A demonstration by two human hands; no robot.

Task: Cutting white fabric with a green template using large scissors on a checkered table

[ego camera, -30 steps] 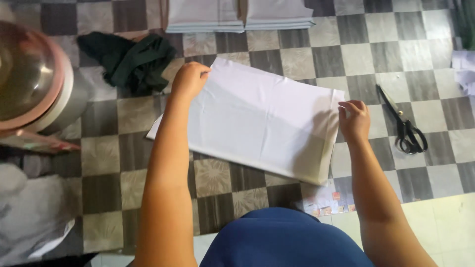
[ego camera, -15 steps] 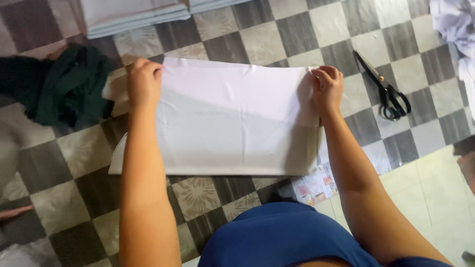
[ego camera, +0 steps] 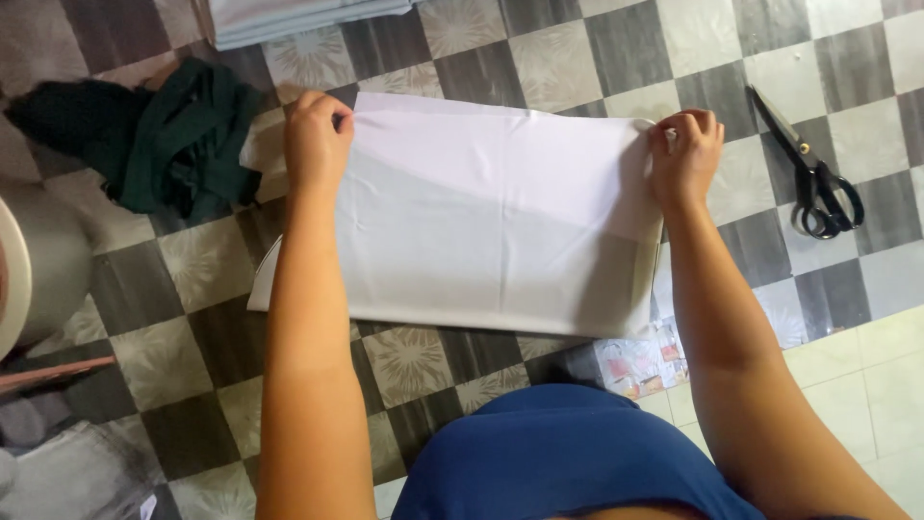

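Note:
A folded white cloth (ego camera: 491, 217) lies flat on the checkered floor in front of me. My left hand (ego camera: 316, 140) pinches its far left corner. My right hand (ego camera: 685, 154) pinches its far right corner. Both arms reach forward over the cloth's two sides. The cloth's near edge rests just beyond my blue-clad lap (ego camera: 568, 453).
Black-handled scissors (ego camera: 813, 173) lie on the floor to the right. A dark green cloth heap (ego camera: 154, 140) sits at the left. A stack of folded pale cloth (ego camera: 289, 14) is at the top. A round metal vessel (ego camera: 38, 265) stands at the left edge. A printed paper scrap (ego camera: 640, 361) pokes out under the cloth.
The view has shifted, so the cloth now lies square to me. Both hands keep their pinch on the far corners and the top edge looks straighter.

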